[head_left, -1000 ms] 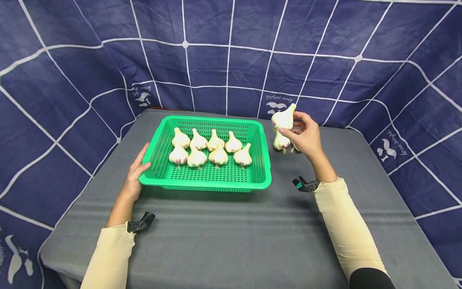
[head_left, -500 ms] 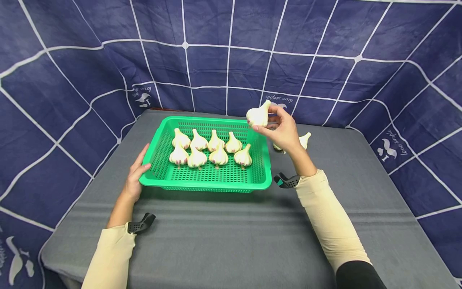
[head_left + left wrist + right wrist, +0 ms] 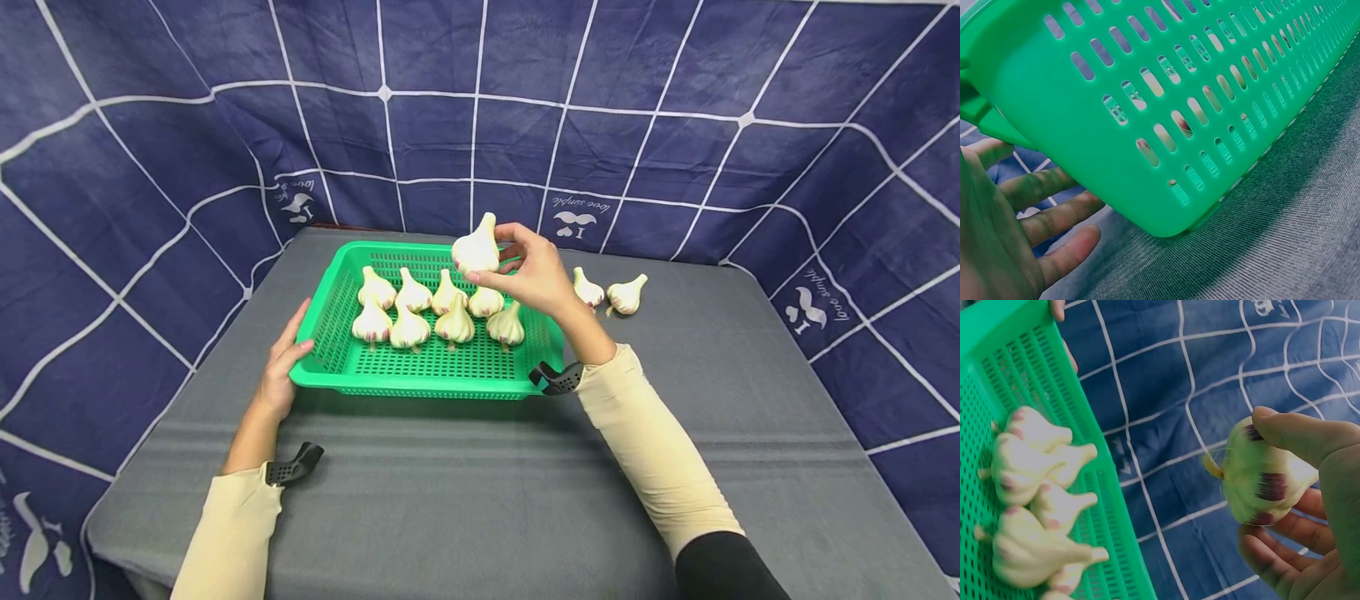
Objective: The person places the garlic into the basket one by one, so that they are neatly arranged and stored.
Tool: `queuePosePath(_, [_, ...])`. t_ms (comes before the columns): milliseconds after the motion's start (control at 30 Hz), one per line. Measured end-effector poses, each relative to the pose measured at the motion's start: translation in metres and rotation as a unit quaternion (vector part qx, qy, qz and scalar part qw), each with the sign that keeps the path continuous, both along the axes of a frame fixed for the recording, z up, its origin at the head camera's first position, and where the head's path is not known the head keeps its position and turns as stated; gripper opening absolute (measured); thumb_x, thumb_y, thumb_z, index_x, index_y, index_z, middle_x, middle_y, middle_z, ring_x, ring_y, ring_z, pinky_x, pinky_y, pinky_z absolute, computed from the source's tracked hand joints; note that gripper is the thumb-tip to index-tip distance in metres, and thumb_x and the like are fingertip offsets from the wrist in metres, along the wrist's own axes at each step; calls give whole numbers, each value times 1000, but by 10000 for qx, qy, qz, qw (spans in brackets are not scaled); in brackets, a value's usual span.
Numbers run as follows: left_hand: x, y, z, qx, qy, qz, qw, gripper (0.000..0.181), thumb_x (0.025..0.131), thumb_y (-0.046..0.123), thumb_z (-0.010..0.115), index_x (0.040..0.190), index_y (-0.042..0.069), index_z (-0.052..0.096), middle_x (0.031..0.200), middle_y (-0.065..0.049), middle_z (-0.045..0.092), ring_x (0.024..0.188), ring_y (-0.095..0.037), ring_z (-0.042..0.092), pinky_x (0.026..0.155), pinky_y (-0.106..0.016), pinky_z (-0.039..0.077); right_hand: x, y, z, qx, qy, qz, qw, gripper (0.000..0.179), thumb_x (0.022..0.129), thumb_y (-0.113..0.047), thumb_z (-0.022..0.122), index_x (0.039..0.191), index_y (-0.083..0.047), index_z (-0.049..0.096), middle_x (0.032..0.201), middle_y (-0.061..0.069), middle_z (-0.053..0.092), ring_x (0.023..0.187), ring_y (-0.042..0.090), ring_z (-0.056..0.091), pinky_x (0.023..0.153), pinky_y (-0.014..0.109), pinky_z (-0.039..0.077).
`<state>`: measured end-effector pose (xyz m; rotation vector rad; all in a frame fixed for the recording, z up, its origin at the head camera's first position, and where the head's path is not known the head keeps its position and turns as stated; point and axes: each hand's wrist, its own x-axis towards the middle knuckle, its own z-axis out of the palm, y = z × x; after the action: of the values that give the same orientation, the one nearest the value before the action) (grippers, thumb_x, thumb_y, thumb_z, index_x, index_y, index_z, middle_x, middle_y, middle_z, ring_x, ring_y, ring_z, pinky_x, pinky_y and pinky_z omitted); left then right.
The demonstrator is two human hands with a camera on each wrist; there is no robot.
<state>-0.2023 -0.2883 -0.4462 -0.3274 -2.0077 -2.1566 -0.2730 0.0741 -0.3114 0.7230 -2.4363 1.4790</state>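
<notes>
My right hand (image 3: 536, 271) pinches a garlic bulb (image 3: 477, 247) between thumb and fingers, raised above the back right part of the green basket (image 3: 435, 385). In the right wrist view this bulb (image 3: 1269, 481) shows purple patches and a short root end, its stem pointing toward the palm. Two rows of white garlic bulbs (image 3: 410, 327) sit inside the basket, stems up. My left hand (image 3: 282, 362) rests against the basket's left end, thumb at the rim. Its fingers (image 3: 1063, 219) look straight and spread beside the basket wall in the left wrist view.
Two more garlic bulbs (image 3: 626, 295) lie on the grey-covered table (image 3: 465, 500), right of the basket. A blue cloth (image 3: 525, 67) with white grid lines hangs behind and at both sides.
My right hand has carried the bulb leftward from the table on the right to over the basket, uncovering the two bulbs there. My left hand and the basket have stayed in place.
</notes>
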Motion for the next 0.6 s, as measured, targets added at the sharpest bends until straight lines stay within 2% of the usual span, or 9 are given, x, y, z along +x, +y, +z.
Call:
queuePosePath(200, [-2,1,1,30,56,-1,10000,64,93,5,38,156,1,22,149,-1,38,124,-7,40,100,-15,32,0,-20,1,377,-253,205,9988,64,76,-25,86,131,-6,59,118,6,64,94,20,66,79,30,54])
queuePosePath(400, [-2,0,1,-23,92,-2,10000,65,93,4,37,156,1,22,152,-8,34,127,-7,38,101,-15,30,0,-41,1,799,-578,365,9945,51,75,-29,87,116,-8,64,113,3,64,91,18,67,74,29,54])
queuePosePath(500, [-2,0,1,-20,86,-4,10000,65,93,4,37,156,0,21,151,-6,36,127,-7,38,101,-15,30,1,-52,0,1000,-730,481,9911,50,73,-30,88,111,-9,64,111,0,62,89,14,66,74,28,52])
queuePosePath(600, [-1,0,0,-20,77,-9,10000,65,93,4,37,156,0,21,148,-2,38,124,-7,40,100,-15,31,3,-63,-1,1225,-926,642,9861,47,71,-33,89,104,-11,63,98,-1,62,74,9,62,66,25,47])
